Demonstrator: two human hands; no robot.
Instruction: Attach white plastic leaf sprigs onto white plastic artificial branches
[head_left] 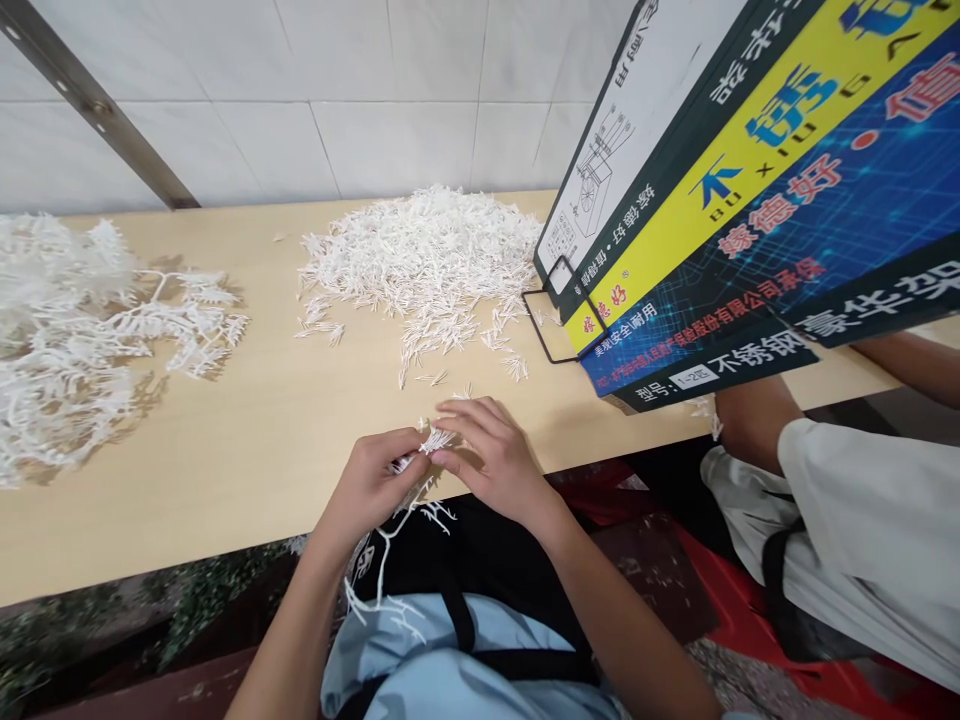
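At the table's front edge, my left hand point(379, 478) is closed around a white branched plastic sprig point(385, 548), whose thin stems hang below the edge toward my lap. My right hand point(495, 458) meets it from the other side, thumb and fingers pinched on the sprig's bunched tips. Just beyond my hands spreads a heap of small loose white plastic pieces point(442, 250), with a few strays lying nearer to me. A larger tangle of white branched sprigs point(60, 350) covers the table's left end.
A tall printed box point(750, 190) stands tilted on the right of the wooden table point(277, 420), a black wire stand point(551, 325) at its lower corner. Behind it, a person in a white sleeve point(862, 500) sits at the right. A tiled wall point(390, 150) closes off the back.
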